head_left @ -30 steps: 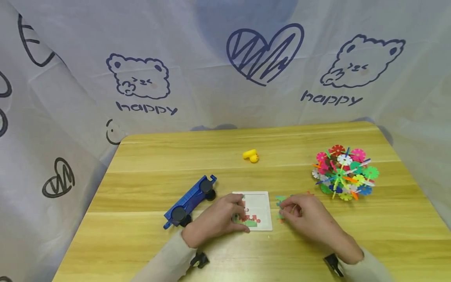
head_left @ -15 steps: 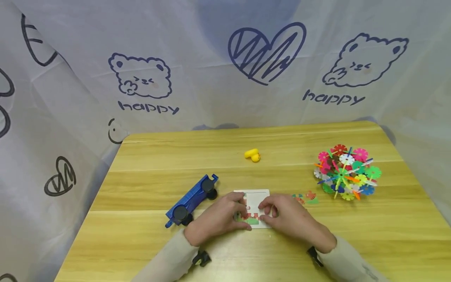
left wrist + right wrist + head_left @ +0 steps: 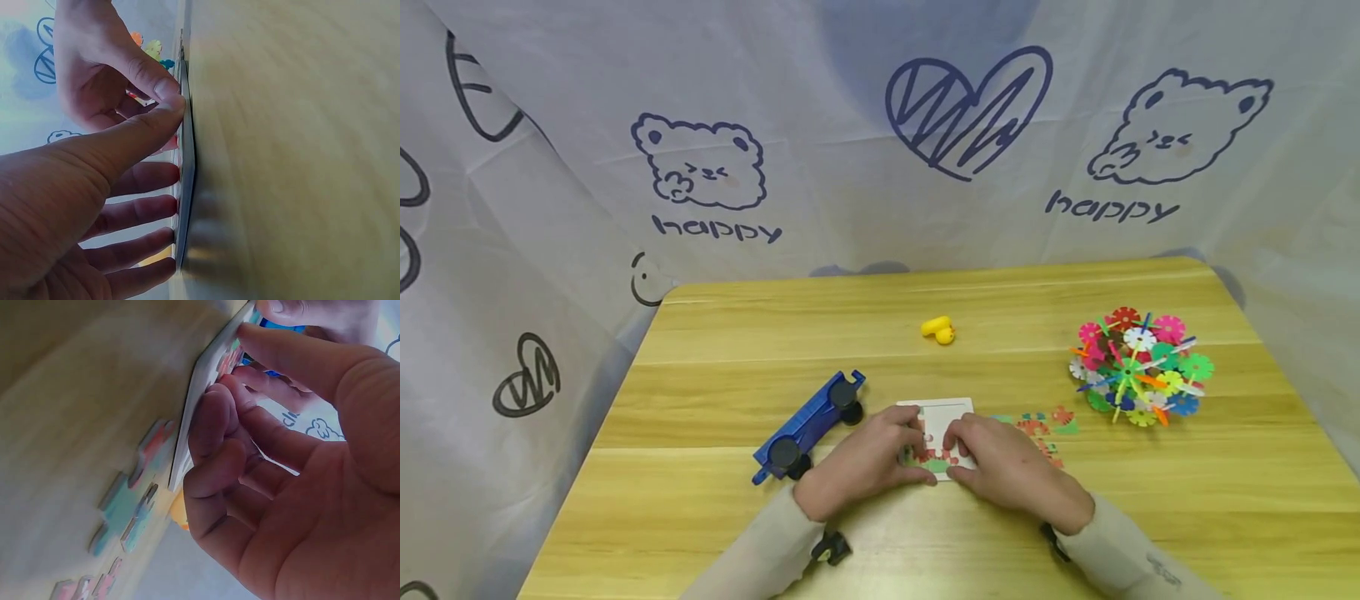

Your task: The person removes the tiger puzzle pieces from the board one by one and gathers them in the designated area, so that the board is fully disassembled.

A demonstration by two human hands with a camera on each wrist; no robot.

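Note:
A white square puzzle tray (image 3: 946, 418) lies on the table with red and green jigsaw pieces (image 3: 937, 465) fitted along its left and near sides. My left hand (image 3: 872, 450) rests on the tray's left part. In the left wrist view its fairly straight fingers touch the tray top, and the thumb presses near the edge (image 3: 186, 156). My right hand (image 3: 1011, 460) is over the tray's near right, thumb and index fingertip on either side of a red and green puzzle piece (image 3: 231, 357). Its other fingers are curled. Fingers partly hide that piece.
Loose puzzle pieces (image 3: 1034, 427) lie right of the tray. A blue toy wagon with black wheels (image 3: 808, 427) sits at left. Behind the tray is a small yellow duck-like toy (image 3: 938, 329). A ball of colourful plastic discs (image 3: 1138, 367) stands at right, on the wooden table (image 3: 760, 333).
My right hand has moved left from the loose pieces onto the tray and lowered a piece at its near right. My left hand has stayed on the tray, which has shifted slightly away.

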